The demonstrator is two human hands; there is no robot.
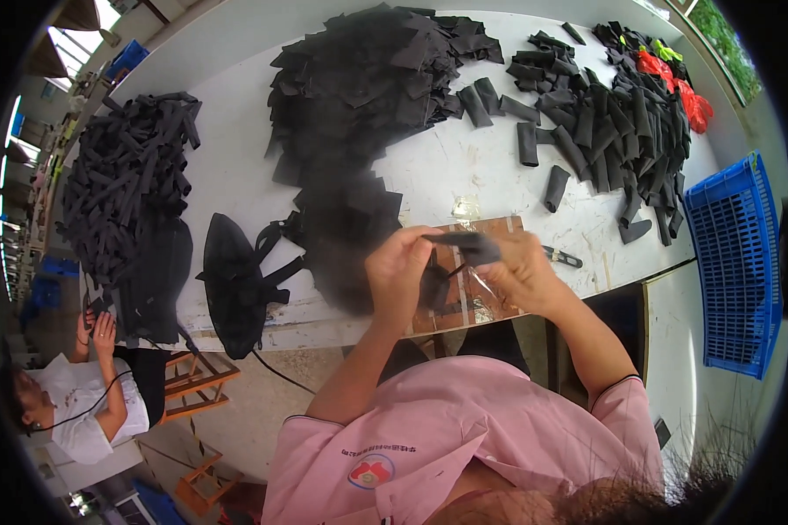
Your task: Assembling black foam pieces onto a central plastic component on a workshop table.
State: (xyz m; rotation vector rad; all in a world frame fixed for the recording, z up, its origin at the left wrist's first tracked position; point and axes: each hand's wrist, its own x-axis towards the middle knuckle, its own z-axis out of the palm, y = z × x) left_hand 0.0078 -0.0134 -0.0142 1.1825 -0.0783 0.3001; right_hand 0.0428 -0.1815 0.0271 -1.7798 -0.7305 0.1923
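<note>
Between my two hands, a black fabric piece (471, 246) is held up above a brown taped board (508, 229). My left hand (400, 269) pinches its left end with thumb and fingers. Wrapped round the right end is my right hand (525, 269), slightly blurred. A thin dark tip pokes out under the piece, and I cannot make out what it belongs to. Just beyond my right wrist, a utility knife (563, 256) lies on the white table (446, 179). Flat black fabric pieces (346, 219) spread from near my left hand toward the large heap at the back.
Rolled black pieces (608, 131) pile up at the right, with red bags (696, 107) behind. A blue crate (734, 262) stands at the table's right end. Leftward lie a black bag-like item (228, 280) and a heap of black strips (131, 175). A co-worker (96, 394) sits at the far left.
</note>
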